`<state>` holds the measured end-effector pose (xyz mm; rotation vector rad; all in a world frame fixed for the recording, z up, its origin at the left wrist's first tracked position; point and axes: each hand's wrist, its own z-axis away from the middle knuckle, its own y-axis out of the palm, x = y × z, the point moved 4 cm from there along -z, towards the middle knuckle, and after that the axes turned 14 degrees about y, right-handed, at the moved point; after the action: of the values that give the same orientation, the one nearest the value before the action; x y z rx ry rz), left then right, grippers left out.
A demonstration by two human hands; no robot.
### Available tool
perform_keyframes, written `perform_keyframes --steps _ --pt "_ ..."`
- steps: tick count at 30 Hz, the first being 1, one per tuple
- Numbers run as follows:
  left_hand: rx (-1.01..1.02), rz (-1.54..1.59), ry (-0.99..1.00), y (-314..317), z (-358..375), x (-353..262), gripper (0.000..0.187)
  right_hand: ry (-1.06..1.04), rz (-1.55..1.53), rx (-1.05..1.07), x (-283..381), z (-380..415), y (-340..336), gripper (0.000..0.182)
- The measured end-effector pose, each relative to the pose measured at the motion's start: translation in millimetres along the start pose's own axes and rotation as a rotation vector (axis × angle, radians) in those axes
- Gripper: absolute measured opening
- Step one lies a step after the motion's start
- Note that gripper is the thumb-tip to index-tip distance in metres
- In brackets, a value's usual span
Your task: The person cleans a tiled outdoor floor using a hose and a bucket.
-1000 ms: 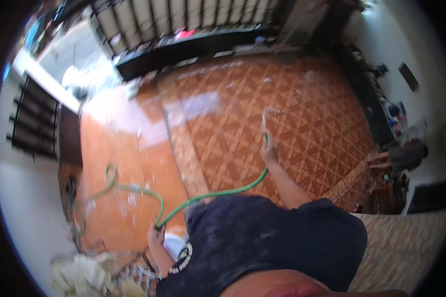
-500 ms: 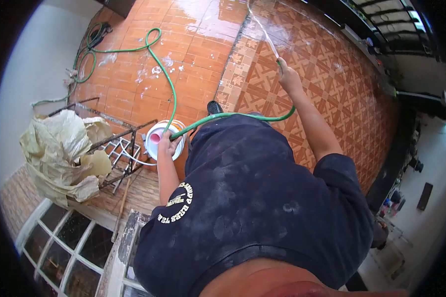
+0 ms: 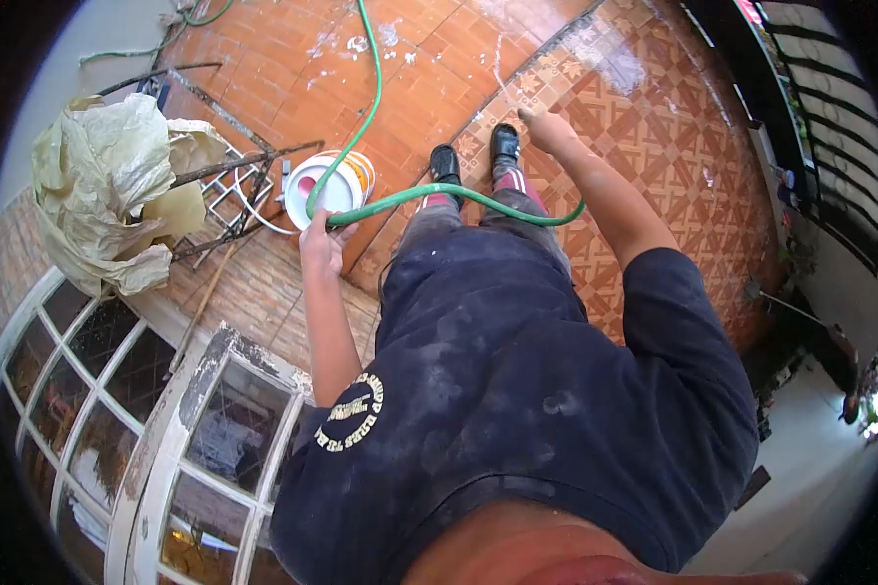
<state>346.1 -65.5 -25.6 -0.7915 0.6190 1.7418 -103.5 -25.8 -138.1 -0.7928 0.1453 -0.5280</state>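
Observation:
A green garden hose runs across in front of my body between both hands. My left hand is wrapped round it beside the white bucket. Farther forward, my right hand grips the hose near its end, which my fingers mostly hide. A thin stream of water leaves that end toward the wet tiled floor. From my left hand another length of hose goes up across the orange tiles.
At left, a rusty metal frame carries a crumpled pale sheet. White-framed glass panes stand at lower left. My shoes are on the tiles. Dark railings line the right side, and white residue marks the floor.
My right hand has come lower and slightly left, still holding the hose, and the water stream points more steeply up the view. The view has shifted, bringing both shoes into sight.

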Motion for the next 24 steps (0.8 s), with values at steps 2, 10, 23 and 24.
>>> perform_keyframes --steps 2,10,23,24 --pt "0.008 -0.099 0.008 1 13 -1 0.024 -0.108 0.076 0.065 12 -30 23 0.034" --pt "-0.138 -0.073 0.074 35 55 6 0.018 -0.164 -0.005 0.091 11 -89 34 0.034" --pt "-0.391 -0.077 0.158 22 0 50 0.018 -0.347 0.119 0.192 110 -164 131 0.042" --pt "-0.395 -0.065 0.162 17 -14 54 0.018 -0.383 0.12 0.179 128 -178 142 0.042"
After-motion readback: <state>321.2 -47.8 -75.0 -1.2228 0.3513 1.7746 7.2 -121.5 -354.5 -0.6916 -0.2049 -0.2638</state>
